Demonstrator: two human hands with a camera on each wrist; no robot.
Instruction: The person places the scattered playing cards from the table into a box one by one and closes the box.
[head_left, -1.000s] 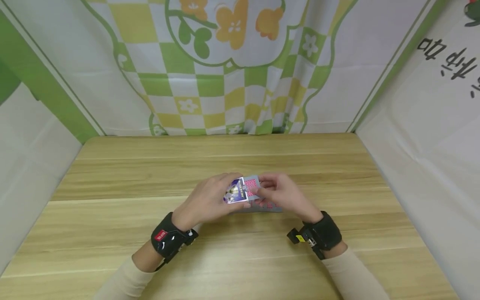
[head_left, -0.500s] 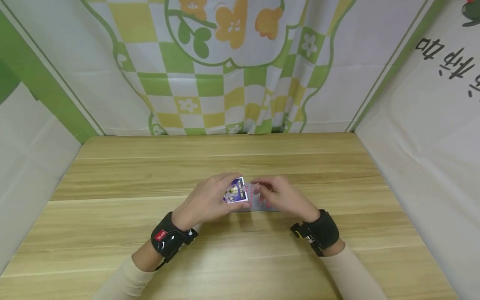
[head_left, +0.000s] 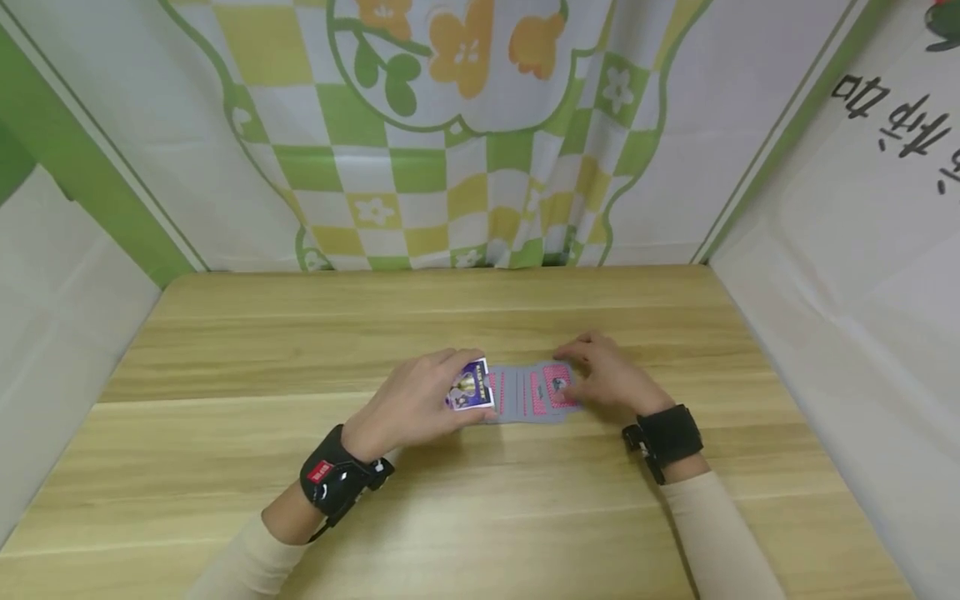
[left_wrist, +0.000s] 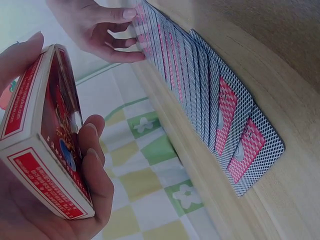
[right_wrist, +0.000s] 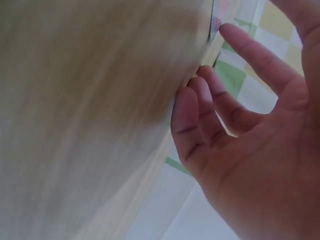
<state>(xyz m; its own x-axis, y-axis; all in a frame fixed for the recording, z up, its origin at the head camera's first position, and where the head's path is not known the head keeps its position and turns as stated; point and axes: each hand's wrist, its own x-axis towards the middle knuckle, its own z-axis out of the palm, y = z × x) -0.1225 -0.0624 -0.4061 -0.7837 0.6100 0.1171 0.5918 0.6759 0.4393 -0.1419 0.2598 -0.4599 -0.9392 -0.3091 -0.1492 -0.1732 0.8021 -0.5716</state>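
From here, the left hand (head_left: 414,397) grips the card box (head_left: 471,385), while the right hand (head_left: 611,377), fingers spread, needs a light touch at the end of the cards (head_left: 537,394) overlapped on the table (head_left: 495,517).

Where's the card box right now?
In the head view, the card box is near the middle, held in the left hand, seen over the left end of the spread cards.

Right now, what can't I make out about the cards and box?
Faces of the cards: turned down, head and left wrist views.
Card count: overlap hides it, same views.
Contents of the box: hidden by its walls, left wrist view.
Most of the cards, right wrist view: cut off by the top edge.
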